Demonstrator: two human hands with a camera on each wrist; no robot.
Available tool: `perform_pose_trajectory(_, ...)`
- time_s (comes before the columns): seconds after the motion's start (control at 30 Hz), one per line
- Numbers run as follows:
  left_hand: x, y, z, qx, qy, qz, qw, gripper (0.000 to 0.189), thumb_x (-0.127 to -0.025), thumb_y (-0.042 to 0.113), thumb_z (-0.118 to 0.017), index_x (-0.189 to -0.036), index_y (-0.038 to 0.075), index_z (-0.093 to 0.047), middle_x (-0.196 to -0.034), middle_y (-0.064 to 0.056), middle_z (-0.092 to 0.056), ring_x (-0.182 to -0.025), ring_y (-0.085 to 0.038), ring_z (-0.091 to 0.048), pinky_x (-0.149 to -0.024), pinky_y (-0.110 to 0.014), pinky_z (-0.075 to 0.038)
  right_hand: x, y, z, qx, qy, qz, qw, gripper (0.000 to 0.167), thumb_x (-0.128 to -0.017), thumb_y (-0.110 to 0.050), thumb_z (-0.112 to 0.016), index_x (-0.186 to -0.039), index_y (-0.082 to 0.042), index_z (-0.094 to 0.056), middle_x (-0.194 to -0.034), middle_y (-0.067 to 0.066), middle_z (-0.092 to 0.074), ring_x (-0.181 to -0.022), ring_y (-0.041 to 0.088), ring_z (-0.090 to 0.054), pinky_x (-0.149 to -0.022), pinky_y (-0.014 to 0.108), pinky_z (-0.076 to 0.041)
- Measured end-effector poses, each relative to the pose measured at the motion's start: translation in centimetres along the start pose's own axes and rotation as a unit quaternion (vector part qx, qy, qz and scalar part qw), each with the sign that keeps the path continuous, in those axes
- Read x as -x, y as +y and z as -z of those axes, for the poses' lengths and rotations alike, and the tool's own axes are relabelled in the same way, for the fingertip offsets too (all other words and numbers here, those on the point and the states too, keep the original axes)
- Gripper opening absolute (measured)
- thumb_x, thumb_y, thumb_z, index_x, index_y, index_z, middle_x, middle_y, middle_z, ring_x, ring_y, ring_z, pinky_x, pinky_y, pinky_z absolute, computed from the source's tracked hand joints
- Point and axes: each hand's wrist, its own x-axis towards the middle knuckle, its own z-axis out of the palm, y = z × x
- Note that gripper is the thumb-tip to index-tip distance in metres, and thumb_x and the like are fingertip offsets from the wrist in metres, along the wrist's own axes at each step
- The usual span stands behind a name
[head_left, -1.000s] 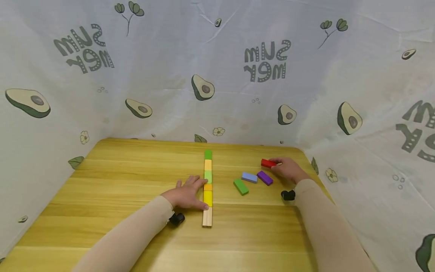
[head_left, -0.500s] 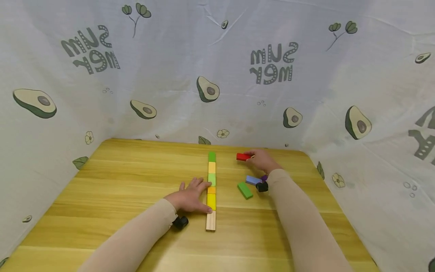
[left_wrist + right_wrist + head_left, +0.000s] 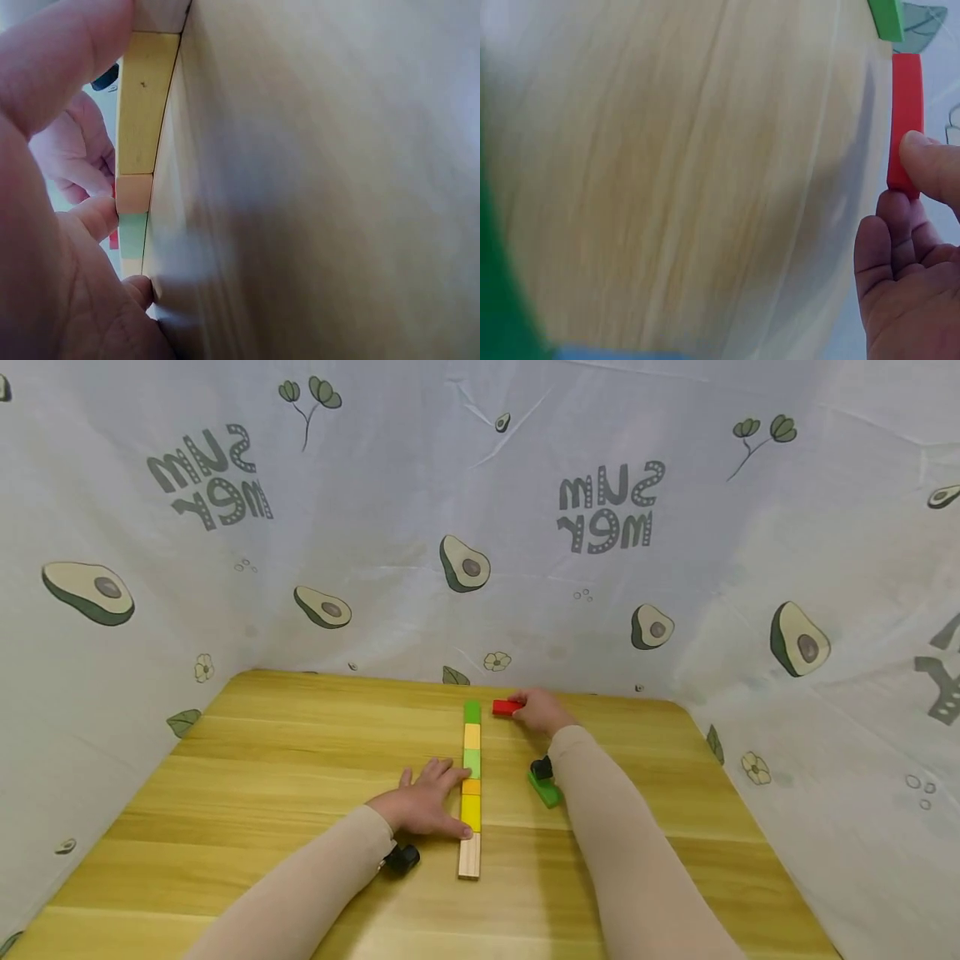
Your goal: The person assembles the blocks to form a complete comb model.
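Note:
A straight row of wooden blocks runs away from me across the table. Its near end is a plain wood block (image 3: 468,860), followed by a yellow block (image 3: 471,814), and a green block (image 3: 472,712) ends it at the back. My left hand (image 3: 420,806) lies along the row's left side, fingers spread, with thumb and a fingertip touching the blocks. Between thumb and fingers, my right hand (image 3: 543,712) pinches a red block (image 3: 505,707) just right of the far green block. In the right wrist view the red block (image 3: 907,112) appears close to the green block's corner (image 3: 887,19).
A loose green block (image 3: 547,791) lies right of the row, partly under the right wrist camera (image 3: 541,767). A sliver of blue block (image 3: 622,354) shows in the right wrist view. Patterned cloth (image 3: 390,635) hangs behind the wooden table (image 3: 300,735) and at its sides.
My right hand has carried the red block leftward from the table's right side to near the row's far end. The left hand keeps its place on the row.

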Motion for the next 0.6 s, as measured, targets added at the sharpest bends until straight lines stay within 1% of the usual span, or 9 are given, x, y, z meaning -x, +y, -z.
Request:
perform_pose_trajectory(0.13,0.0,0.0,-0.1,0.0,-0.001,-0.003,1.0,0.098,-0.086,0.057,-0.081,-0.165,0.024,-0.033,-0.176,-0.014,-0.015,-0.165,-0.04,-0.005,-0.126,-0.073,0.0,-0.8,-0.2,-0.6,-0.014,-0.004,0.001,0.9999,0.041,-0.103,-0.011,-0.063,-0.145,-0.006,-0.064,-0.151,0.018,-0.06,-0.14,0.037,-0.054,-0.122,0.05,-0.04)
perform_pose_trajectory(0.3,-0.1,0.1,0.0,-0.003,-0.001,0.001,1.0,0.097,-0.086,0.056,-0.081,-0.165,0.024,-0.033,-0.176,-0.014,-0.015,-0.165,-0.039,-0.005,-0.126,-0.073,0.001,-1.3,-0.7,-0.9,-0.008,-0.011,0.0,0.9999,0.041,-0.103,-0.011,-0.064,-0.143,-0.007,-0.065,-0.149,0.018,-0.061,-0.136,0.035,-0.056,-0.121,0.049,-0.041)
perform_pose_trajectory(0.43,-0.1,0.1,0.0,-0.005,0.002,0.005,1.0,0.098,-0.086,0.057,-0.082,-0.165,0.026,-0.033,-0.177,-0.012,-0.015,-0.165,-0.037,-0.005,-0.126,-0.072,0.0,-1.5,-0.9,-1.1,-0.016,-0.015,0.001,0.9998,0.041,-0.103,-0.01,-0.065,-0.143,-0.006,-0.065,-0.149,0.018,-0.061,-0.132,0.034,-0.057,-0.119,0.048,-0.043)
perform_pose_trajectory(0.6,-0.2,0.1,-0.1,-0.003,0.001,0.01,0.9999,0.098,-0.085,0.057,-0.082,-0.165,0.026,-0.033,-0.177,-0.012,-0.015,-0.165,-0.037,-0.005,-0.127,-0.072,0.0,-1.5,-1.0,-1.4,-0.023,-0.01,0.006,0.9997,0.041,-0.102,-0.007,-0.065,-0.143,-0.005,-0.065,-0.147,0.018,-0.062,-0.127,0.034,-0.057,-0.118,0.048,-0.043)
